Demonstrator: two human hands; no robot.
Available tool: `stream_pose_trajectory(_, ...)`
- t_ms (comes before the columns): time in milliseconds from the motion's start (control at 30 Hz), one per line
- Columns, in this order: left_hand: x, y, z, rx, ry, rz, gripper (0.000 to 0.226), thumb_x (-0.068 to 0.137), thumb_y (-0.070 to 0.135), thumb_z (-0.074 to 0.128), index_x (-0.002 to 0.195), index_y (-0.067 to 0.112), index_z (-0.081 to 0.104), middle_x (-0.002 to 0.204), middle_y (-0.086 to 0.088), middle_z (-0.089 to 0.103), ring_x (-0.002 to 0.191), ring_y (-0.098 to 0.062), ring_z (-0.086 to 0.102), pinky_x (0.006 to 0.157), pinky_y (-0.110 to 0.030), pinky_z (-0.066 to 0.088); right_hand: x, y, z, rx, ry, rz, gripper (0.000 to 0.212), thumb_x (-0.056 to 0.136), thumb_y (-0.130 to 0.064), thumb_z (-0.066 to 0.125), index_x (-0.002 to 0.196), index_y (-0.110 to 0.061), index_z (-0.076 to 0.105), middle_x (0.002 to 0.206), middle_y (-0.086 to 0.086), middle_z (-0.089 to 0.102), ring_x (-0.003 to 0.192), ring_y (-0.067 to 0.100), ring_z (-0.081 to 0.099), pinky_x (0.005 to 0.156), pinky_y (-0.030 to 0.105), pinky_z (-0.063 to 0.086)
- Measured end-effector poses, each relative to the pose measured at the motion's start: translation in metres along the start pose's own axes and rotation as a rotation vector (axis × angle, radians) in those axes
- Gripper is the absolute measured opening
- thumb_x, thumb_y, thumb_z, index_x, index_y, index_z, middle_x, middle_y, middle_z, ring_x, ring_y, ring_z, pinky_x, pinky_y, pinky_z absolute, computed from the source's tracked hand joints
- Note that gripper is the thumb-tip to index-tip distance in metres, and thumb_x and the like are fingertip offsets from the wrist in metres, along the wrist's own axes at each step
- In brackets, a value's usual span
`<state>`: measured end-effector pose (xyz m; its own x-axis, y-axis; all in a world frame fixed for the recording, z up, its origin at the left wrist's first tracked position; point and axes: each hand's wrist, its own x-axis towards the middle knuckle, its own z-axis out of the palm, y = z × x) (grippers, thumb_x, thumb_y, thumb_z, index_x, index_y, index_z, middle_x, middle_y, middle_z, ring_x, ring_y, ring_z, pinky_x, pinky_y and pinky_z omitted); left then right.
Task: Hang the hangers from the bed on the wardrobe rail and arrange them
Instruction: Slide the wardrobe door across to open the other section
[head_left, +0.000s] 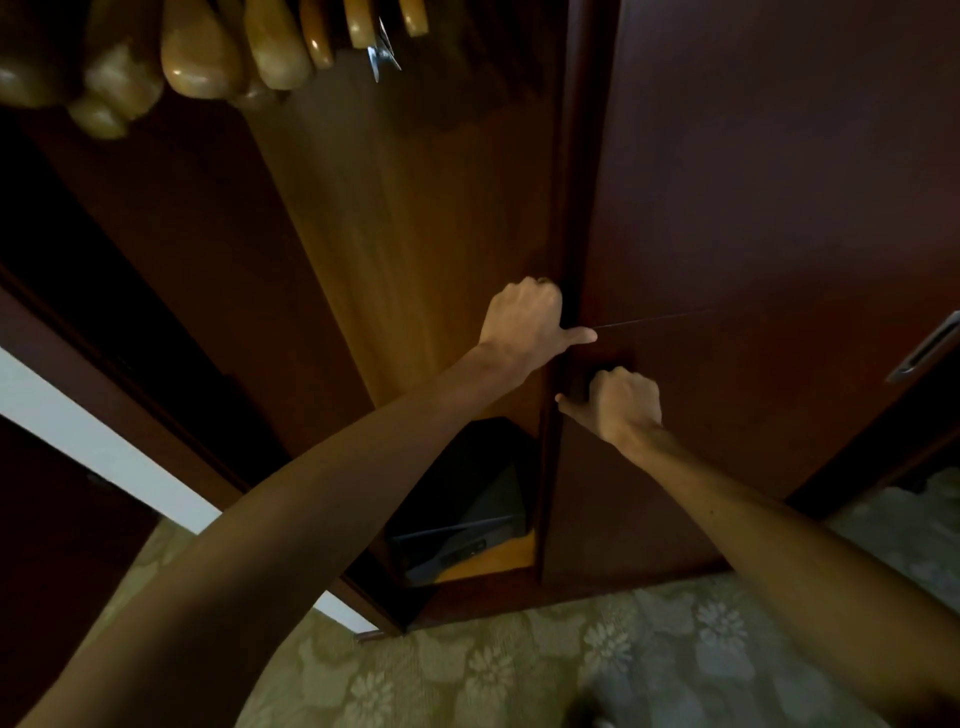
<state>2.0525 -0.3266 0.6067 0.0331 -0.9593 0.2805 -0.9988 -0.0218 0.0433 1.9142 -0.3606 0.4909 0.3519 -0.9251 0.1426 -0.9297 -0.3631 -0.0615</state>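
Nearest me, my right hand (621, 402) curls into the door's recessed pull, and just above it my left hand (527, 322) hooks the wardrobe door (753, 208) edge — both gripping, I judge, to slide it. Far above both, the wooden hangers (208, 57) hang bunched; the rail is out of view.

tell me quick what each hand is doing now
Left hand: fingers curled round the dark wooden wardrobe door's edge.
Right hand: gripping the same edge, lower down.
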Motion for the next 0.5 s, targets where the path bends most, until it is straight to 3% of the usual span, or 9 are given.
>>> stream_pose_trajectory(133, 0.012, 0.015, 0.004, 0.015, -0.017, 0.03, 0.058, 0.084, 0.068, 0.06, 0.085, 0.012, 0.047, 0.083, -0.002, 0.047, 0.078, -0.015, 0.047, 0.069, -0.028, 0.04, 0.003, 0.018, -0.004, 0.018, -0.017, 0.003, 0.057, 0.089, -0.069, 0.052, 0.086, -0.015, 0.071, 0.082, 0.005, 0.072, 0.079, 0.026, 0.071, 0.066, 0.033, 0.055)
stream_pose_trajectory(267, 0.021, 0.03, 0.01, 0.026, -0.02, 0.052, 0.061, 0.086, 0.067, 0.06, 0.096, 0.007, 0.059, 0.085, -0.002, 0.048, 0.081, -0.016, 0.048, 0.075, -0.031, 0.044, 0.002, 0.032, -0.01, 0.059, -0.043, 0.006, 0.052, 0.09, -0.067, 0.053, 0.071, -0.019, 0.058, 0.083, 0.006, 0.072, 0.082, 0.027, 0.071, 0.069, 0.035, 0.055)
stream_pose_trajectory(500, 0.031, 0.056, 0.014, 0.03, -0.006, 0.033, 0.058, 0.083, 0.07, 0.06, 0.085, 0.014, 0.046, 0.083, -0.002, 0.049, 0.078, -0.015, 0.049, 0.069, -0.028, 0.04, 0.003, 0.062, -0.012, 0.077, -0.046, -0.013, 0.054, 0.092, -0.066, 0.052, 0.061, -0.022, 0.042, 0.064, -0.002, 0.053, 0.075, 0.024, 0.069, 0.065, 0.033, 0.053)
